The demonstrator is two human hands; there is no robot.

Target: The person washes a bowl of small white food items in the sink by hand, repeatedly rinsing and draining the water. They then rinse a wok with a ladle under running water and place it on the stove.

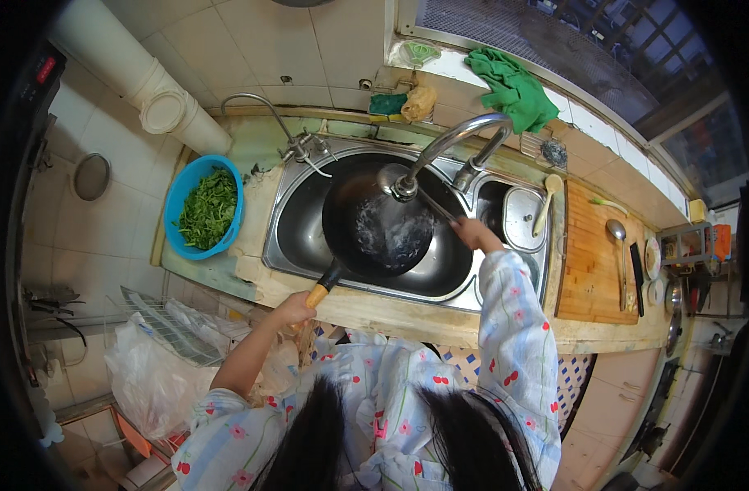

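A black wok (343, 215) with a wooden-ended handle is over the large basin of the stainless steel sink (374, 288). My left hand (294, 309) grips the wok's handle at the front edge of the counter. Rippling water (393, 233) lies in the wok, beneath the spout of the curved chrome faucet (460, 132). My right hand (477, 234) holds the handle of a metal cooking utensil (437, 205), which reaches into the wok. The spout partly covers the utensil's far end, so its shape is unclear.
Left of the sink stands a blue plastic basin (236, 240) of leafy greens (208, 208). A small tap (294, 147) rises behind. On the right, a wooden cutting board (586, 264) bears a metal spoon (620, 245) and a black-handled knife (637, 276). A green cloth (515, 89) hangs from the sill.
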